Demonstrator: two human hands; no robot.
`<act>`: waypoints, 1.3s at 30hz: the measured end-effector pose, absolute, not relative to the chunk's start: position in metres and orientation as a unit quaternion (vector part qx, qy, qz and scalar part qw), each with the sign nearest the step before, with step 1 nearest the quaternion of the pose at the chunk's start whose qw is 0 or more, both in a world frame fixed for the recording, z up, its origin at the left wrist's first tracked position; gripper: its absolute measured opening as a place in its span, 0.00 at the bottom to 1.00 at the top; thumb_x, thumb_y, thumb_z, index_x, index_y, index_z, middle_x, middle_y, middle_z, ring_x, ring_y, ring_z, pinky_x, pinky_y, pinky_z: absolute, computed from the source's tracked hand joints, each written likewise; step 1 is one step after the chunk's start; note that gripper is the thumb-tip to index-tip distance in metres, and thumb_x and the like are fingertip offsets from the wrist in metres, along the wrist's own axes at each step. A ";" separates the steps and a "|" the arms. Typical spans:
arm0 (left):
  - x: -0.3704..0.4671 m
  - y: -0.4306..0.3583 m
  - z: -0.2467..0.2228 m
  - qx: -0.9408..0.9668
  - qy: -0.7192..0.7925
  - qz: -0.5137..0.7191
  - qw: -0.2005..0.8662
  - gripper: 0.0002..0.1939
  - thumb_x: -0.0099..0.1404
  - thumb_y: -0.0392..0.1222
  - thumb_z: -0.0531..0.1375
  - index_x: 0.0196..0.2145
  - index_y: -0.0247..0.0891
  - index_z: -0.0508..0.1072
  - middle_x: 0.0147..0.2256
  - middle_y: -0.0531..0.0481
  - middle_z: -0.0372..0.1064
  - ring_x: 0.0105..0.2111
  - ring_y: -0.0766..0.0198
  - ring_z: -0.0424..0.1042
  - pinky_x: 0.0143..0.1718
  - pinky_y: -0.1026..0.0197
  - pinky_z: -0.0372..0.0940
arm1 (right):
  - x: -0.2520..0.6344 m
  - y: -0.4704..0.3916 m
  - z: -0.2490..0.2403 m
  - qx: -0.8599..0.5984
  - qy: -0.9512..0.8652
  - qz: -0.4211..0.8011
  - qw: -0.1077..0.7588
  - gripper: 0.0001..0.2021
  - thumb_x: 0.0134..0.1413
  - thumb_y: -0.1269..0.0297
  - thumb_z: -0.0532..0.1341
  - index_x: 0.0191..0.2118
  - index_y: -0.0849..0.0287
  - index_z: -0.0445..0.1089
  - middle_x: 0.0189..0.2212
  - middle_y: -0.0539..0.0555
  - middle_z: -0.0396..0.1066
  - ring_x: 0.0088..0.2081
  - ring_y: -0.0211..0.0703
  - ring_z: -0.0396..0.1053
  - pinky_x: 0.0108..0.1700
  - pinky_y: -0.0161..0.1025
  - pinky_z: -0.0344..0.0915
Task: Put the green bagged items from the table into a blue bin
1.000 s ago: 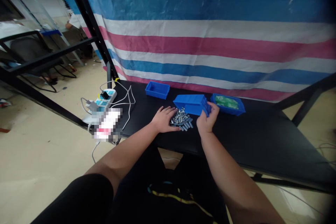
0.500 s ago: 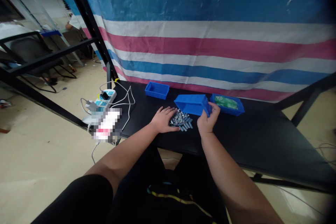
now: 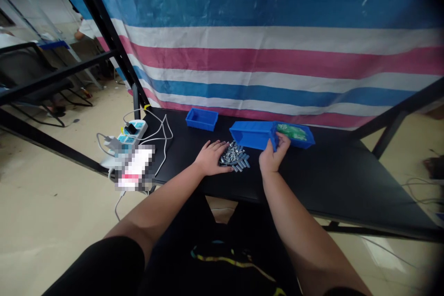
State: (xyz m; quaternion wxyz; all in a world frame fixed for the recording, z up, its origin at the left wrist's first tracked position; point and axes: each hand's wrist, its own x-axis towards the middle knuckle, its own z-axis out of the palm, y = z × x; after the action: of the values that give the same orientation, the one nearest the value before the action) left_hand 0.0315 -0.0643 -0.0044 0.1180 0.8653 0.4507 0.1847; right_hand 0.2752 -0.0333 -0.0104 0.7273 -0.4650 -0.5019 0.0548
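My right hand grips the right end of a blue plastic bin, which is tipped on its side with its open top facing me. No contents show inside the bin. Just in front of it, a pile of small shiny metal cylindrical pieces lies on the black table. My left hand lies flat at the left edge of the pile, fingers stretched out and thumb apart, touching or nearly touching the pieces.
A second blue bin stands at the back left. Behind my right hand, a third blue bin holds green and clear plastic material. A white power strip with cables and a blurred-out bright object occupy the left edge. A striped sheet hangs behind.
The view has shifted slightly to the right. The tipped bin sits a little closer to the bin with green material, now overlapping its left end. My left hand stays beside the pile.
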 end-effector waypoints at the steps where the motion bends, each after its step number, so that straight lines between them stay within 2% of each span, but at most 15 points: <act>1: 0.032 -0.064 -0.005 0.865 0.451 0.185 0.117 0.55 0.55 0.74 0.61 0.70 0.43 0.52 0.67 0.42 0.57 0.69 0.45 0.52 0.69 0.39 0.42 | 0.276 -0.034 -0.010 -0.469 -0.498 0.052 0.728 0.16 0.60 0.58 0.57 0.51 0.57 0.62 0.46 0.58 0.65 0.50 0.51 0.68 0.59 0.56 0.62; 10: 0.032 -0.065 -0.003 0.864 0.452 0.184 0.123 0.55 0.55 0.75 0.60 0.71 0.45 0.50 0.67 0.41 0.56 0.69 0.44 0.52 0.68 0.38 0.43 | 0.299 -0.033 -0.006 -0.516 -0.396 -0.013 0.759 0.13 0.57 0.57 0.57 0.46 0.55 0.64 0.43 0.56 0.64 0.50 0.54 0.66 0.58 0.56 0.61; 15: 0.031 -0.064 -0.004 0.865 0.450 0.185 0.122 0.53 0.56 0.74 0.60 0.70 0.46 0.52 0.68 0.42 0.56 0.69 0.45 0.51 0.69 0.38 0.42 | 0.319 -0.019 -0.010 -0.515 -0.333 -0.027 0.789 0.13 0.57 0.58 0.53 0.47 0.53 0.58 0.45 0.55 0.62 0.51 0.54 0.65 0.57 0.59 0.62; 17: 0.031 -0.064 -0.004 0.865 0.449 0.188 0.122 0.52 0.56 0.73 0.60 0.70 0.45 0.53 0.67 0.42 0.56 0.69 0.45 0.51 0.69 0.38 0.42 | 0.319 -0.013 -0.007 -0.520 -0.319 0.040 0.791 0.14 0.59 0.56 0.51 0.49 0.51 0.56 0.47 0.55 0.62 0.50 0.53 0.67 0.52 0.58 0.66; 19: 0.031 -0.064 -0.005 0.865 0.448 0.191 0.122 0.52 0.56 0.73 0.60 0.70 0.45 0.52 0.67 0.42 0.56 0.69 0.45 0.52 0.69 0.38 0.42 | 0.313 -0.009 0.000 -0.539 -0.293 0.153 0.775 0.16 0.59 0.54 0.50 0.52 0.48 0.52 0.45 0.53 0.63 0.44 0.50 0.70 0.40 0.51 0.71; 21: 0.030 -0.065 -0.005 0.864 0.450 0.193 0.122 0.53 0.56 0.73 0.61 0.70 0.45 0.52 0.68 0.41 0.56 0.69 0.45 0.52 0.69 0.38 0.43 | 0.302 -0.006 0.009 -0.559 -0.251 0.278 0.740 0.18 0.59 0.50 0.51 0.53 0.45 0.51 0.40 0.50 0.65 0.33 0.45 0.71 0.28 0.42 0.69; 23: 0.029 -0.065 -0.005 0.863 0.450 0.195 0.125 0.53 0.55 0.73 0.62 0.70 0.45 0.53 0.68 0.41 0.55 0.68 0.44 0.52 0.69 0.38 0.42 | 0.289 -0.003 0.016 -0.564 -0.213 0.378 0.703 0.19 0.57 0.47 0.55 0.51 0.43 0.51 0.35 0.46 0.64 0.25 0.40 0.68 0.22 0.37 0.67; 25: 0.027 -0.065 -0.004 0.863 0.447 0.199 0.130 0.53 0.55 0.72 0.62 0.70 0.45 0.53 0.67 0.41 0.56 0.68 0.45 0.52 0.69 0.39 0.42 | 0.276 0.001 0.019 -0.550 -0.210 0.447 0.674 0.20 0.53 0.48 0.60 0.48 0.43 0.53 0.33 0.44 0.63 0.24 0.38 0.68 0.23 0.37 0.70; 29: 0.023 -0.065 -0.002 0.859 0.442 0.215 0.140 0.51 0.55 0.72 0.62 0.68 0.45 0.55 0.65 0.40 0.58 0.67 0.45 0.55 0.69 0.39 0.45 | 0.256 0.013 0.013 -0.503 -0.264 0.515 0.643 0.23 0.48 0.51 0.67 0.43 0.47 0.54 0.34 0.44 0.64 0.29 0.38 0.72 0.34 0.45 0.78; 35: 0.022 -0.065 0.000 0.858 0.431 0.239 0.145 0.45 0.58 0.67 0.63 0.66 0.43 0.59 0.62 0.41 0.62 0.64 0.47 0.59 0.69 0.40 0.46 | 0.248 0.025 0.005 -0.489 -0.256 0.545 0.632 0.20 0.52 0.54 0.69 0.40 0.52 0.58 0.37 0.48 0.66 0.36 0.40 0.76 0.41 0.46 0.79; 39: 0.020 -0.065 0.003 0.848 0.433 0.261 0.161 0.41 0.60 0.65 0.62 0.65 0.43 0.61 0.61 0.41 0.62 0.63 0.47 0.60 0.68 0.44 0.51 | 0.250 0.021 -0.004 -0.495 -0.296 0.534 0.618 0.18 0.49 0.60 0.71 0.41 0.54 0.62 0.40 0.50 0.67 0.37 0.40 0.75 0.41 0.45 0.79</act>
State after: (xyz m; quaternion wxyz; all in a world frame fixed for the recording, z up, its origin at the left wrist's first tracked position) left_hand 0.0198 -0.0649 0.0033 0.1612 0.8479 0.4325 0.2607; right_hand 0.2505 0.0205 -0.0041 0.6179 -0.4951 -0.2961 0.5342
